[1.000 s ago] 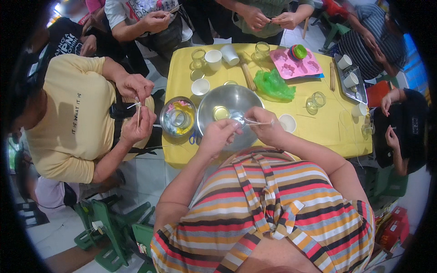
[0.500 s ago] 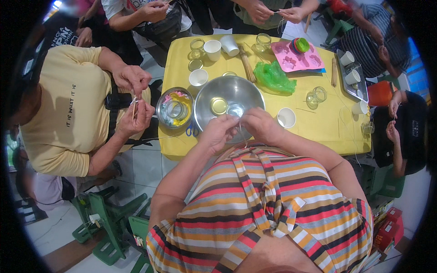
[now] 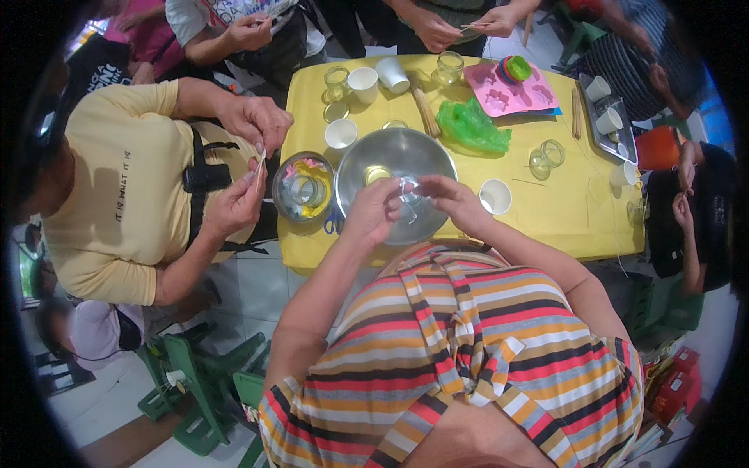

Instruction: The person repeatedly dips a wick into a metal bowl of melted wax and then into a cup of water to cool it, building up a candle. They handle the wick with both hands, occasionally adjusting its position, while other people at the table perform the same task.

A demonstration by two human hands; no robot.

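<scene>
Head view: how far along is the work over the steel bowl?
Set out: white cups, glass jars, a pink mould tray and a green plastic bag on the yellow table. In hand: left hand and right hand pinch a small clear piece over the steel bowl. Left: the bowl looks nearly bare, one small round item inside.
</scene>
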